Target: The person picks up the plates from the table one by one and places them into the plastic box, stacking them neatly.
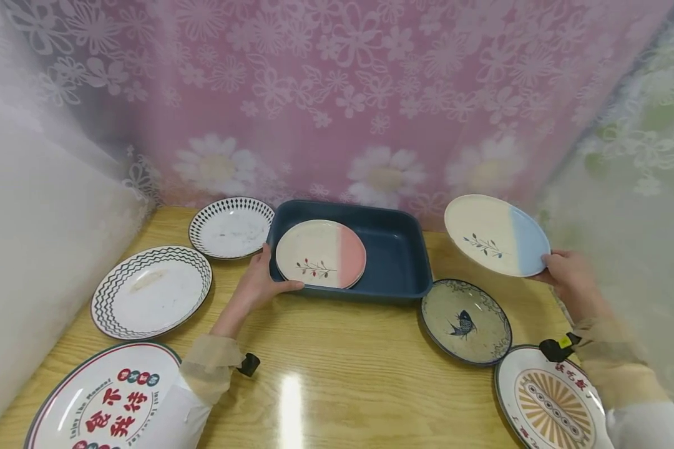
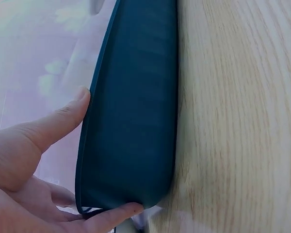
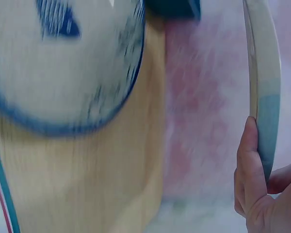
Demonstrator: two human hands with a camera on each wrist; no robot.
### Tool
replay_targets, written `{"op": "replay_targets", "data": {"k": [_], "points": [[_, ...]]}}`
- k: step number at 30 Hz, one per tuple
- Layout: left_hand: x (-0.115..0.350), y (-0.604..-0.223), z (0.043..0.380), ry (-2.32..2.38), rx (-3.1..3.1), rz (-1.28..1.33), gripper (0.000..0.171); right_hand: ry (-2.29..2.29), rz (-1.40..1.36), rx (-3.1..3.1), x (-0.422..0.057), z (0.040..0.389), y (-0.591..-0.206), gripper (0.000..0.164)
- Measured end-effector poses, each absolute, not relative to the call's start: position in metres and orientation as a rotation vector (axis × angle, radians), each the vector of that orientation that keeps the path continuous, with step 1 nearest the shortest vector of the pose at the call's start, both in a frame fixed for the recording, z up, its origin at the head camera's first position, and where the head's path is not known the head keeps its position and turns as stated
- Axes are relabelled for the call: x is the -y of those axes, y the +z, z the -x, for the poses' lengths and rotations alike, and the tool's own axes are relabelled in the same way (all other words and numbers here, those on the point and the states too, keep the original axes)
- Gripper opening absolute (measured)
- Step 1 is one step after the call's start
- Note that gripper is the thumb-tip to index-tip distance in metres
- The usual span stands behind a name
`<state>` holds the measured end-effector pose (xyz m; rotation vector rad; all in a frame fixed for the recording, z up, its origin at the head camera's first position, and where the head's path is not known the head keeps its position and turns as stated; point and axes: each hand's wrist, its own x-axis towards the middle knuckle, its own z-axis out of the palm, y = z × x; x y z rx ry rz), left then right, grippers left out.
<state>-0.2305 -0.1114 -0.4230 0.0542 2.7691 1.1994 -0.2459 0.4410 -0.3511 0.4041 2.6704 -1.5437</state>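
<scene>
A dark blue rectangular bin (image 1: pixel 399 262) stands at the back of the table. In its left half lies a cream-and-pink plate (image 1: pixel 320 252) with a red sprig, another edge showing beneath it. My left hand (image 1: pixel 258 280) rests at the bin's front left corner, thumb along the front rim and fingers along the end wall. The left wrist view shows its straight thumb and index finger spread around that corner. Off to the right, my right hand (image 1: pixel 567 274) pinches the edge of a cream-and-blue plate (image 1: pixel 488 234), held tilted above the table, thumb on one face and fingers behind.
Left are a diamond-rimmed plate (image 1: pixel 230 227), a zigzag-rimmed plate (image 1: pixel 151 293) and a large plate with red lettering (image 1: pixel 112 399). Right are a fish plate (image 1: pixel 466 321) and a sunburst plate (image 1: pixel 550 399). A flowered pink curtain (image 1: pixel 342 93) hangs behind the wooden table (image 1: pixel 337 355).
</scene>
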Motion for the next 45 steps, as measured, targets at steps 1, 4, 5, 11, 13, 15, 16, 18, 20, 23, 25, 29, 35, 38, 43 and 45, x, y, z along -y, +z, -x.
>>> {"op": "replay_targets", "data": {"k": [1, 4, 5, 11, 13, 15, 16, 18, 20, 23, 25, 29, 35, 38, 43, 45], "points": [[0.112, -0.423, 0.230, 1.214, -2.763, -0.047, 0.120, -1.544, -0.383, -2.667, -0.433, 0.245, -0.349, 0.053], [0.111, -0.420, 0.229, 1.255, -2.798, -0.021, 0.110, -1.586, -0.306, -2.648, -0.406, 0.244, -0.344, 0.052], [0.110, -0.419, 0.229, 1.276, -2.834, -0.017, 0.104, -1.596, -0.273, -2.646, -0.397, 0.243, -0.342, 0.052], [0.087, -0.400, 0.219, 1.540, -3.057, -0.176, 0.059, -1.658, -0.114, -2.603, -0.339, 0.235, -0.332, 0.052], [0.078, -0.391, 0.215, 1.681, -2.982, -0.317, 0.048, -1.678, -0.048, -2.556, -0.321, 0.233, -0.330, 0.051], [0.070, -0.383, 0.211, 1.851, -2.764, -0.445, 0.043, -1.690, 0.003, -2.501, -0.304, 0.230, -0.329, 0.050], [0.067, -0.379, 0.209, 1.938, -2.612, -0.485, 0.043, -1.694, 0.028, -2.476, -0.295, 0.228, -0.329, 0.050], [0.063, -0.375, 0.206, 2.078, -2.299, -0.485, 0.046, -1.689, 0.067, -2.431, -0.279, 0.226, -0.332, 0.050], [0.061, -0.373, 0.201, 2.173, -2.053, -0.418, 0.050, -1.661, 0.098, -2.416, -0.265, 0.222, -0.337, 0.049], [0.066, -0.376, 0.193, 2.182, -1.969, -0.334, 0.050, -1.595, 0.131, -2.422, -0.247, 0.213, -0.347, 0.047], [0.072, -0.381, 0.188, 2.173, -1.961, -0.318, 0.047, -1.572, 0.129, -2.419, -0.237, 0.208, -0.356, 0.047], [0.090, -0.391, 0.178, 2.130, -1.932, -0.330, 0.045, -1.565, 0.103, -2.402, -0.222, 0.199, -0.367, 0.046], [0.108, -0.404, 0.162, 2.079, -1.804, -0.350, 0.048, -1.593, 0.083, -2.348, -0.213, 0.185, -0.378, 0.043], [0.113, -0.412, 0.156, 2.086, -1.749, -0.344, 0.048, -1.606, 0.071, -2.317, -0.211, 0.179, -0.383, 0.043], [0.118, -0.418, 0.148, 2.162, -1.717, -0.284, 0.051, -1.628, 0.101, -2.284, -0.209, 0.171, -0.389, 0.045], [0.119, -0.418, 0.146, 2.187, -1.703, -0.276, 0.052, -1.631, 0.117, -2.287, -0.210, 0.170, -0.391, 0.047]]}}
